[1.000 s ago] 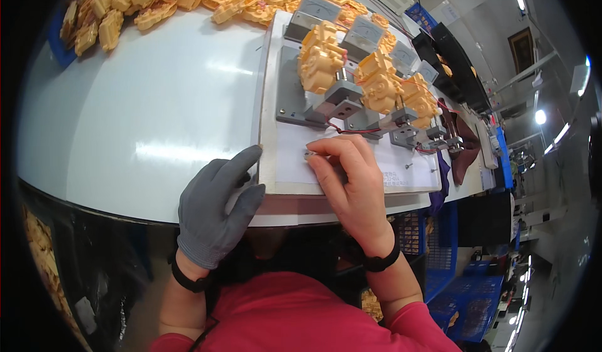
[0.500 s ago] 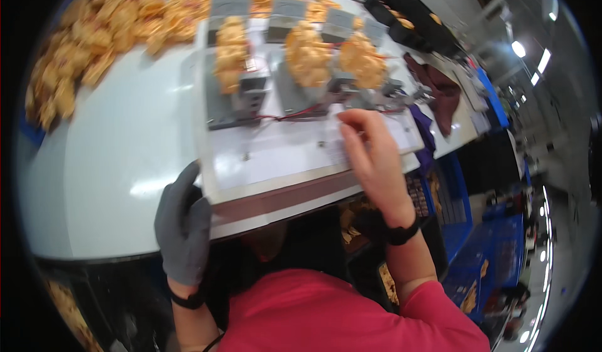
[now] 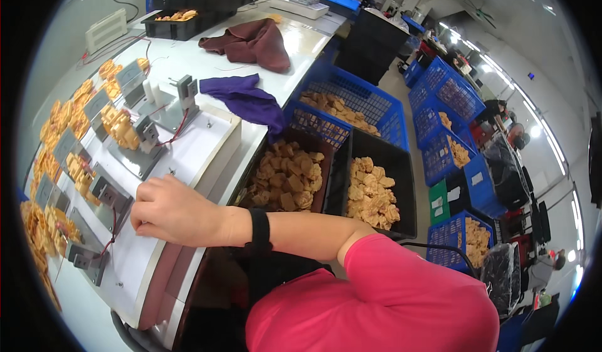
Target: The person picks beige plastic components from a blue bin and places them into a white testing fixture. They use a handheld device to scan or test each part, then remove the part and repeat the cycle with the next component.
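My right hand, bare with a black wristband, hovers over the near edge of a white board. Its fingers are curled inward, and what lies inside them, if anything, is hidden. Grey metal fixtures with red wires stand in a row on the board. Three of them carry yellow moulded pieces, such as this one; the far fixture has no yellow piece, and two white pegs stand on it. At the board's near corner a dark grey shape appears, probably my gloved left hand; its fingers cannot be made out.
Yellow pieces lie heaped behind the fixtures. Purple cloth and brown cloth lie on the table. Black bins and a blue crate with pieces stand right of the table. A black tray sits at the far end.
The view has swung to the right, bringing the bins and crates into sight. My right hand stays over the board's near edge, its fingers more curled. My left hand has mostly left the picture.
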### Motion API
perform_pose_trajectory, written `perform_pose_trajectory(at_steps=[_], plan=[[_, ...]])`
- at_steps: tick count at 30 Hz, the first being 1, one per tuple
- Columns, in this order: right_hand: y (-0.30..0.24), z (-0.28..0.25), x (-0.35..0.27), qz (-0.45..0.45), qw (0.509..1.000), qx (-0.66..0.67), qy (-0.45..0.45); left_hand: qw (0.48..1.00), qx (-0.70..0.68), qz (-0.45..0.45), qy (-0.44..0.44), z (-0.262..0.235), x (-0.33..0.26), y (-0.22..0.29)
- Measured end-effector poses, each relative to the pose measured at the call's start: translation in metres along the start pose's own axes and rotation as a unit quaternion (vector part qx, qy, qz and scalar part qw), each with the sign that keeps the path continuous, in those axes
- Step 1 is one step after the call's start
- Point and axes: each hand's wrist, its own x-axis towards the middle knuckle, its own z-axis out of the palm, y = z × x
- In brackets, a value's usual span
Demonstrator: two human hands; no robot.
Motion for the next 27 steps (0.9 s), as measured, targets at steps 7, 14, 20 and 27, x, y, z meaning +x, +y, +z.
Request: perform_pose_trajectory(at_steps=[7, 14, 20, 27], plan=[[0.002, 0.005, 0.0, 0.008, 0.999, -0.026, 0.019, 0.998, -0.048, -0.049, 0.011, 0.009, -0.002, 0.013], [-0.016, -0.002, 0.012, -0.025, 0.999, -0.002, 0.037, 0.979, -0.153, -0.123, 0.046, 0.001, -0.012, 0.007], [-0.049, 0.012, 0.024, -0.088, 0.991, 0.093, -0.046, 0.994, -0.086, -0.071, -0.025, -0.005, -0.011, 0.02], [-0.057, 0.043, 0.034, -0.127, 0.977, 0.1, -0.141, 0.996, -0.046, -0.08, -0.019, -0.012, -0.015, 0.025]])
